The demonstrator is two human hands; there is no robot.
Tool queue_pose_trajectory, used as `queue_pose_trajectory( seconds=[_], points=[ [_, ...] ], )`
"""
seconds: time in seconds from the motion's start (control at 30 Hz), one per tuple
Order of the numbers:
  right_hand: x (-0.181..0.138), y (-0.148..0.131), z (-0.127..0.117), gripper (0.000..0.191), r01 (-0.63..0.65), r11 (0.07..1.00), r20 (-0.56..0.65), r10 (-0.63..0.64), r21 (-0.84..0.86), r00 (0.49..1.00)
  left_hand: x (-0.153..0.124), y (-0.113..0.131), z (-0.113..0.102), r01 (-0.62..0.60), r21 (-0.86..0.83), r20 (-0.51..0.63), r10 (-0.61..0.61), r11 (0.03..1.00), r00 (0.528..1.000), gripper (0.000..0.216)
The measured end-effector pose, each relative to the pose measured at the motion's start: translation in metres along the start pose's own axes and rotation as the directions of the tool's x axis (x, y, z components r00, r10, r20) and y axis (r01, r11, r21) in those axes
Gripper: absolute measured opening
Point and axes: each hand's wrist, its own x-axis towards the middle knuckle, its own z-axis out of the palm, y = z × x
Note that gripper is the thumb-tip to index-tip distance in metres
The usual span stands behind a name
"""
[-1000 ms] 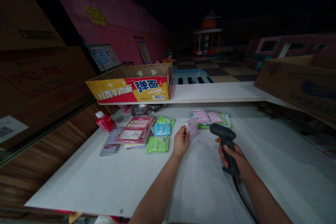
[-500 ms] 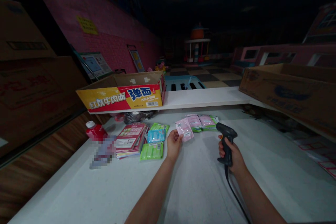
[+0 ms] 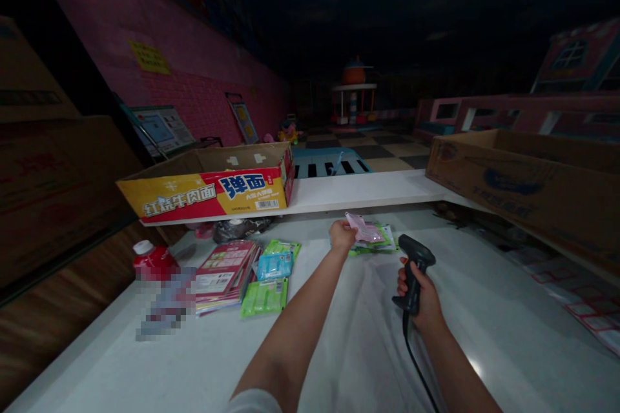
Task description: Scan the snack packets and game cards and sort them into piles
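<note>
My left hand [image 3: 341, 236] is closed on the edge of a pink packet [image 3: 364, 230], tilted over a small pile at the back of the counter. Beneath it show the edges of green packets [image 3: 389, 242]; how many pink ones are there is hard to tell. In my right hand [image 3: 428, 304] is a dark handheld barcode scanner [image 3: 413, 276], held upright by its grip, with its cable running down toward me. Left of my forearm lie a blue packet [image 3: 274, 266] and green packets [image 3: 264, 297], beside a stack of red-covered booklets [image 3: 225, 274].
A yellow-and-red noodle carton [image 3: 208, 197] and a brown carton [image 3: 504, 181] stand on the white raised shelf [image 3: 358, 190] behind the counter [image 3: 339, 348]. A red bottle [image 3: 154, 262] stands at the left by a blurred-out item. Tall boxes [image 3: 62, 168] rise at far left.
My left hand has moved right and back with the pink packet, onto the pile. The right hand still holds the scanner. The view has shifted slightly.
</note>
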Motion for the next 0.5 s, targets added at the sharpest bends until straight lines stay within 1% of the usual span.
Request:
queue_pose_trajectory(
  seconds=[0.07,0.1,0.13,0.17,0.2,0.23,0.27,0.33,0.4,0.43,0.47,0.5],
  points=[
    [0.0,-0.001,0.0,0.04,0.002,1.0,0.0,-0.002,0.018,1.0,0.002,0.005,0.003,-0.02,0.087,-0.005,0.02,0.996,1.0,0.023],
    [0.0,-0.001,0.001,0.04,0.001,1.0,0.0,-0.001,0.024,1.0,0.001,0.006,0.002,-0.05,0.178,-0.003,0.052,0.983,0.999,0.024],
    [0.0,-0.001,0.001,0.04,-0.001,1.0,-0.002,0.001,0.028,1.0,-0.001,0.007,0.0,-0.098,0.298,0.004,0.101,0.95,0.995,0.024],
    [0.0,-0.001,0.002,0.041,-0.004,1.0,-0.003,0.004,0.03,1.0,-0.005,0.007,-0.002,-0.157,0.429,0.017,0.166,0.89,0.986,0.024],
    [-0.001,-0.002,0.002,0.041,-0.005,1.0,-0.005,0.005,0.029,1.0,-0.009,0.007,-0.004,-0.22,0.549,0.041,0.237,0.806,0.971,0.024],
    [-0.001,-0.002,0.003,0.041,-0.004,1.0,-0.006,0.004,0.027,1.0,-0.014,0.007,-0.007,-0.284,0.638,0.081,0.305,0.716,0.949,0.024],
    [-0.001,-0.002,0.003,0.041,-0.001,1.0,-0.007,0.001,0.023,1.0,-0.019,0.006,-0.009,-0.351,0.685,0.133,0.363,0.639,0.922,0.025],
    [-0.001,-0.002,0.004,0.04,0.005,1.0,-0.007,-0.005,0.015,1.0,-0.029,0.002,-0.011,-0.502,0.701,0.284,0.447,0.507,0.848,0.025],
    [-0.001,-0.002,0.004,0.04,0.005,1.0,-0.004,-0.005,0.017,1.0,-0.038,-0.005,-0.01,-0.631,0.671,0.436,0.48,0.39,0.761,0.027],
    [-0.001,-0.002,0.004,0.041,0.005,1.0,-0.003,-0.005,0.02,1.0,-0.041,-0.009,-0.008,-0.665,0.664,0.483,0.483,0.342,0.73,0.028],
    [-0.001,-0.002,0.004,0.041,0.005,1.0,-0.001,-0.005,0.025,1.0,-0.044,-0.013,-0.006,-0.679,0.667,0.508,0.478,0.307,0.716,0.031],
    [0.0,-0.002,0.003,0.041,0.005,1.0,-0.001,-0.005,0.029,1.0,-0.047,-0.017,-0.002,-0.68,0.676,0.518,0.472,0.286,0.713,0.034]
  ],
)
